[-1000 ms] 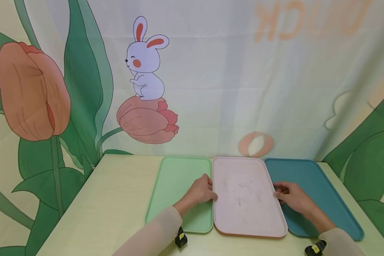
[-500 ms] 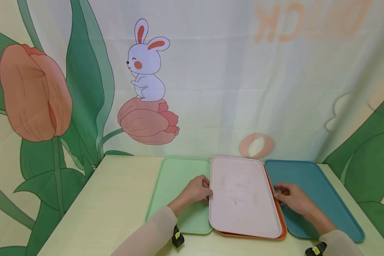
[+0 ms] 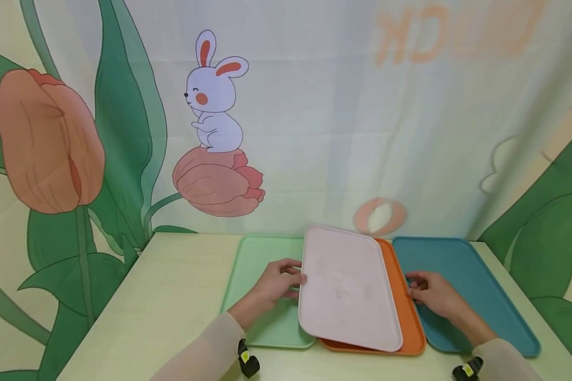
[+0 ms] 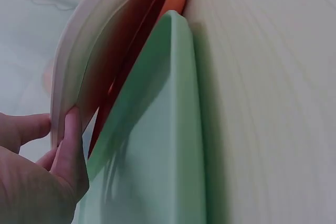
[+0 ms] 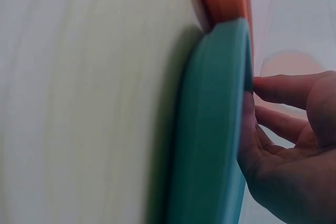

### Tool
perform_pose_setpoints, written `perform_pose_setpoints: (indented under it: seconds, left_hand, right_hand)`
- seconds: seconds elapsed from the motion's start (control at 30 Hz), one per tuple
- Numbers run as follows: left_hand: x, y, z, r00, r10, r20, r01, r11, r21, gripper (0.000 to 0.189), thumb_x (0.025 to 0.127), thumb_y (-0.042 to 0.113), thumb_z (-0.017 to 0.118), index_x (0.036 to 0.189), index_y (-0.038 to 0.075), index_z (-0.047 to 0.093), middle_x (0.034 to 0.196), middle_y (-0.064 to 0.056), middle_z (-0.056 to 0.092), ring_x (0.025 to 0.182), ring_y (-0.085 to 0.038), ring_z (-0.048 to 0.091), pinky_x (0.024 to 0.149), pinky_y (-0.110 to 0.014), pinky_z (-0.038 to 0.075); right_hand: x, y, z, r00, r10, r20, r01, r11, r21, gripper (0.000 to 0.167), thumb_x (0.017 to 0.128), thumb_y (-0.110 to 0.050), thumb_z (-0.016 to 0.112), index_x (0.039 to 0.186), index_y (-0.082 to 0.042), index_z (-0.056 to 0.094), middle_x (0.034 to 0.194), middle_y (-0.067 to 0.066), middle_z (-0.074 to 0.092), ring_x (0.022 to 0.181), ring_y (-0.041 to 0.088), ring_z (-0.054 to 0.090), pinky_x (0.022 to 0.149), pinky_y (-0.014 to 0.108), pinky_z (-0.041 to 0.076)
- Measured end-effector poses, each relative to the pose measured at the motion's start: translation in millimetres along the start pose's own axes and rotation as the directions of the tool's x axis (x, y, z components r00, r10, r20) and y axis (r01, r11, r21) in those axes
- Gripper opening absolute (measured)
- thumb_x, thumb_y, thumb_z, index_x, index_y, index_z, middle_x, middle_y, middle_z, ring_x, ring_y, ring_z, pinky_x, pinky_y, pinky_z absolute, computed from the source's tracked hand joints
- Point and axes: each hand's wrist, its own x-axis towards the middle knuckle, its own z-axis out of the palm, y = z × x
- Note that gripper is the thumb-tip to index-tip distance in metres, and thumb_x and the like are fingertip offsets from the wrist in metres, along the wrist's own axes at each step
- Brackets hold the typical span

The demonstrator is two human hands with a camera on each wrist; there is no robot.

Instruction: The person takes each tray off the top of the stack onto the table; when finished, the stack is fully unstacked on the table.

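A pale pink tray (image 3: 348,286), faintly smudged, is tilted, its left side raised over the green tray (image 3: 248,275). My left hand (image 3: 276,283) pinches its left rim, thumb on one face and fingers on the other, as the left wrist view shows. Beneath it an orange tray (image 3: 405,301) lies partly uncovered along its right and front edges. At that tray's right rim, my right hand (image 3: 434,291) has its thumb and fingers bent around the edge, over the teal tray (image 3: 472,296). In the right wrist view the teal tray's wall (image 5: 210,119) covers part of the grip.
Green, orange and teal trays lie side by side on a light wooden table (image 3: 162,296). Behind the table's back edge hangs a printed curtain (image 3: 314,132) with a rabbit and tulips. Black wrist straps (image 3: 248,360) show at both sleeves.
The pink tray has been slid left and lifted off the orange tray by my left hand, uncovering the orange one's right side. My right hand stays almost where it was.
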Motion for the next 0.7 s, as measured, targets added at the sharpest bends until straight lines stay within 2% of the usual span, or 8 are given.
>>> perform_pose_setpoints:
  seconds: [0.1, 0.3, 0.5, 0.7]
  left_hand:
    - [-5.3, 4.3, -13.4, 1.0, -0.009, -0.02, 0.009, 1.0, -0.013, 0.043, 0.097, 0.009, 0.076, 0.137, 0.001, 0.065, 0.111, -0.012, 0.063, 0.091, -0.022, 0.075, 0.074, -0.038, 0.065]
    - [-14.4, 10.3, -46.9, 0.997, 0.0, -0.077, 0.003, 0.999, 0.041, 0.043, 0.098, 0.011, 0.074, 0.139, 0.002, 0.066, 0.114, -0.012, 0.063, 0.091, -0.021, 0.073, 0.072, -0.036, 0.064]
    - [-26.9, 11.8, -86.3, 0.988, -0.031, -0.149, 0.041, 0.997, 0.059, 0.041, 0.1, 0.011, 0.071, 0.14, 0.002, 0.066, 0.115, -0.012, 0.066, 0.09, -0.019, 0.072, 0.072, -0.034, 0.063]
    - [-42.6, 14.7, -131.3, 0.975, -0.069, -0.212, 0.096, 0.988, 0.119, 0.045, 0.103, 0.016, 0.069, 0.146, 0.004, 0.061, 0.125, -0.014, 0.067, 0.098, -0.022, 0.07, 0.08, -0.035, 0.062]
  right_hand:
    - [-1.0, -0.3, 1.0, 1.0, -0.011, -0.001, 0.011, 1.0, -0.004, 0.047, 0.104, -0.003, 0.064, 0.142, 0.021, 0.048, 0.108, 0.018, 0.064, 0.093, 0.027, 0.064, 0.075, 0.036, 0.063]
    - [-3.6, -0.3, 1.3, 0.999, -0.039, 0.005, 0.039, 0.999, -0.003, 0.049, 0.104, -0.003, 0.064, 0.143, 0.021, 0.047, 0.108, 0.018, 0.063, 0.093, 0.027, 0.064, 0.075, 0.035, 0.062]
    - [-1.6, 4.3, 2.7, 0.999, -0.037, 0.009, 0.037, 0.999, 0.004, 0.049, 0.104, -0.003, 0.064, 0.143, 0.02, 0.047, 0.108, 0.018, 0.063, 0.093, 0.026, 0.064, 0.076, 0.035, 0.062]
    - [-1.7, 6.0, 1.4, 0.999, -0.05, 0.012, 0.05, 0.999, 0.008, 0.049, 0.104, -0.003, 0.064, 0.143, 0.021, 0.047, 0.106, 0.017, 0.062, 0.091, 0.026, 0.063, 0.075, 0.035, 0.062]
